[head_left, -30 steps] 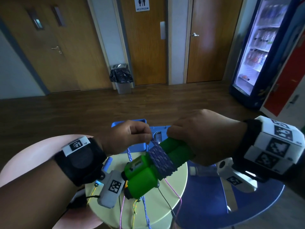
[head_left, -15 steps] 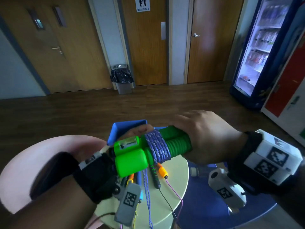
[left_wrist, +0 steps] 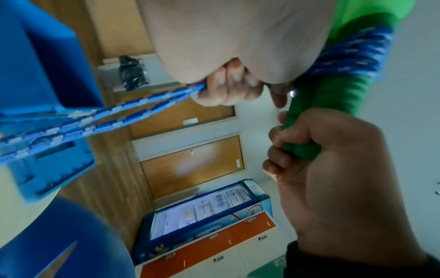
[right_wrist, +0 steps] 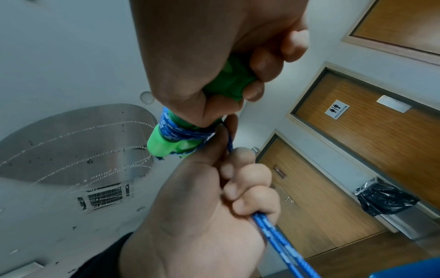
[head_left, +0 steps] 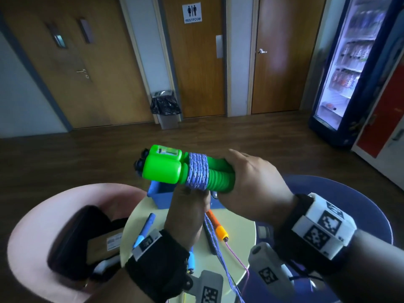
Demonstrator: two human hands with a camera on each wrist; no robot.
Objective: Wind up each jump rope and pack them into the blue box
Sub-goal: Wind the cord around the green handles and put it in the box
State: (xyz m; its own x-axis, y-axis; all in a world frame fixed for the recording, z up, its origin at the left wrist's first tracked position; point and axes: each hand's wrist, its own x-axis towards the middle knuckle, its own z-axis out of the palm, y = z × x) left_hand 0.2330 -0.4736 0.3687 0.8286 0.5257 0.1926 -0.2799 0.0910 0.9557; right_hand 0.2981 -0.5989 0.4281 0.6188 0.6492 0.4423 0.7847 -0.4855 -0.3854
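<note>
Above the worktop (head_left: 236,217), the right hand (head_left: 251,182) clenches the ribbed ends of the paired green handles (head_left: 166,167), while the left hand (head_left: 188,206), just below them, closes its fingers (right_wrist: 250,188) round the blue rope (head_left: 197,170). Several turns already bind the handles, but a doubled length trails down past the left fingers, so winding looks partly done. Beneath the hands the blue box (head_left: 160,193) shows nothing packed that I can make out, and other ropes (head_left: 218,226) lie unwound on the round pale worktop. Beyond are a wood floor, wooden doors, a restroom sign, a bin and a lit drinks fridge.
</note>
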